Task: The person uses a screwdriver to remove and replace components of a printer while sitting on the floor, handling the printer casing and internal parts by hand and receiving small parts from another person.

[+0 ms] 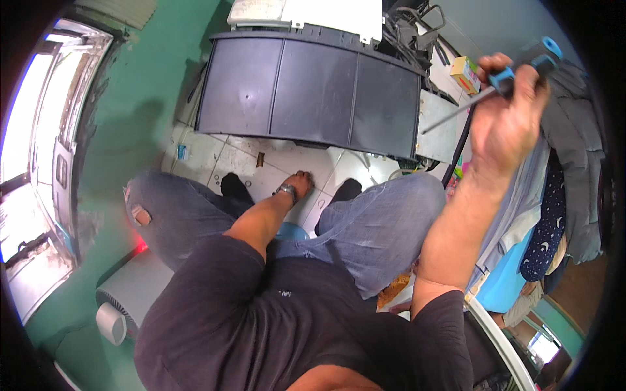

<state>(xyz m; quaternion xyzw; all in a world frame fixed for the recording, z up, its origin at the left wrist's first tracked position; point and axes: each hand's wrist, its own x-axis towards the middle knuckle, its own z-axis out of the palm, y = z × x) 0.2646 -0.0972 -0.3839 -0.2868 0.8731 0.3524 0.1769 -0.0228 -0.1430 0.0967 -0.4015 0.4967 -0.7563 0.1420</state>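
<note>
My right hand (507, 122), raised at the right, is closed round a screwdriver (546, 57) with a black and blue handle. Its long metal shaft slants down to the left, toward a pale metal panel (435, 127). Down between my knees, my left hand (300, 185), with a watch at the wrist, is low by the tiled floor (277, 156). Its fingers look curled in, and whatever they may hold is hidden. In front of both knees stands a large dark grey appliance casing (313, 91) with a curved, three-panel face.
A small brown piece (260, 159) and a blue-and-white packet (182, 152) lie on the floor. Dark cables (417, 29) and a yellow box (465, 73) are behind the casing at the right. Clothes (567, 156) hang at the far right. A grey-white cylindrical device (147, 287) sits at my left.
</note>
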